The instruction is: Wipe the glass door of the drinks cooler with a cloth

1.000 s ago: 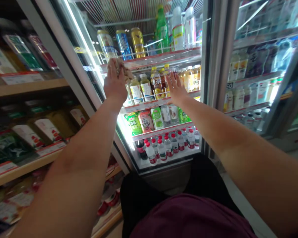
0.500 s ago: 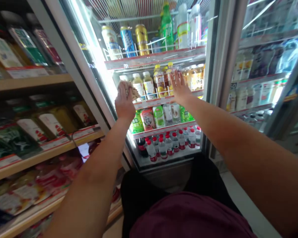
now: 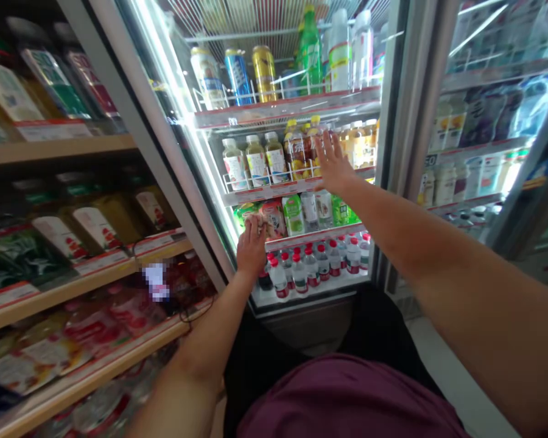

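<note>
My left hand point(image 3: 251, 250) is closed on a crumpled, light-coloured cloth point(image 3: 265, 226), low on the front of a lit drinks fridge point(image 3: 301, 301). Behind the cloth are a pink-labelled drink point(image 3: 276, 218) and a green one, both partly hidden. My right hand point(image 3: 334, 165) is held higher and to the right, palm forward with its fingers spread, and nothing is in it. It appears to rest flat on the fridge's glass front, over the row of brown tea bottles point(image 3: 296, 152).
Cans and a green bottle point(image 3: 310, 48) stand on the upper fridge shelf, red-capped bottles point(image 3: 299, 274) at the bottom. A wooden shelf point(image 3: 95, 267) of bottled drinks runs close on the left. Another fridge point(image 3: 466, 146) stands to the right. A bright blurred screen point(image 3: 156, 281) hangs by the left shelf.
My left hand has moved down and slightly right with the cloth, from the level of the white-capped bottles to the row below. My right hand has stayed almost in place.
</note>
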`<state>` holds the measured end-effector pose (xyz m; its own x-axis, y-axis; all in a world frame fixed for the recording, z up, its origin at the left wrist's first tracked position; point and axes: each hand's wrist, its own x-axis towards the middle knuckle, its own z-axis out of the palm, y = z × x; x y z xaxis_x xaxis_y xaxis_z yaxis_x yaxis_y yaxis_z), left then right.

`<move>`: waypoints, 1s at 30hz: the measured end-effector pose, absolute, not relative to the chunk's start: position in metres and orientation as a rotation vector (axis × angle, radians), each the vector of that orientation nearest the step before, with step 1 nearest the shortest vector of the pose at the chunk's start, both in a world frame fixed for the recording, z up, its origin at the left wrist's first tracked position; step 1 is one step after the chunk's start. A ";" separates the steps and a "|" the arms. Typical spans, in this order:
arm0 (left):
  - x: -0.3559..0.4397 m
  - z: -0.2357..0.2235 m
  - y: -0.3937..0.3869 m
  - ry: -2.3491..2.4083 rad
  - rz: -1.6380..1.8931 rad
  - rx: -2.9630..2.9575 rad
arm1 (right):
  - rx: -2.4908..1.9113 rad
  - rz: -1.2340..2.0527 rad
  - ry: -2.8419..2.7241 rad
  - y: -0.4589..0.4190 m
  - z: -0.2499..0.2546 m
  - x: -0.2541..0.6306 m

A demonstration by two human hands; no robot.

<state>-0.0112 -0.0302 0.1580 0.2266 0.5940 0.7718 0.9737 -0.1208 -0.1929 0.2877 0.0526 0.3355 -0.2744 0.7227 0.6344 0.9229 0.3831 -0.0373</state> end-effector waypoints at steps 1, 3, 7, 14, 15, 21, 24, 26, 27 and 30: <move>-0.010 0.149 -0.033 -1.471 -0.674 -1.818 | -1.420 -0.463 -2.080 0.051 0.336 0.287; -0.008 0.134 -0.037 -1.502 -0.640 -1.834 | -1.435 -0.465 -2.081 0.049 0.337 0.287; -0.003 0.107 -0.042 -1.546 -0.583 -1.849 | -1.434 -0.467 -2.078 0.050 0.336 0.287; 0.001 0.061 -0.053 -1.594 -0.426 -1.912 | -1.373 -0.451 -2.071 0.060 0.333 0.288; 0.000 0.054 -0.054 -1.596 -0.402 -1.924 | -1.380 -0.456 -2.073 0.059 0.333 0.288; -0.002 0.024 -0.058 -1.527 -0.245 -2.045 | -1.393 -0.424 -2.072 0.053 0.335 0.287; -0.001 0.020 -0.059 -1.465 -0.183 -2.108 | -1.361 -0.434 -2.069 0.054 0.334 0.288; -0.001 0.019 -0.059 -1.452 -0.156 -2.117 | -1.383 -0.455 -2.072 0.055 0.333 0.289; -0.001 0.019 -0.059 -1.443 -0.143 -2.123 | -1.390 -0.461 -2.075 0.056 0.333 0.289; -0.003 0.013 -0.058 -1.392 -0.109 -2.146 | -1.381 -0.457 -2.079 0.057 0.333 0.289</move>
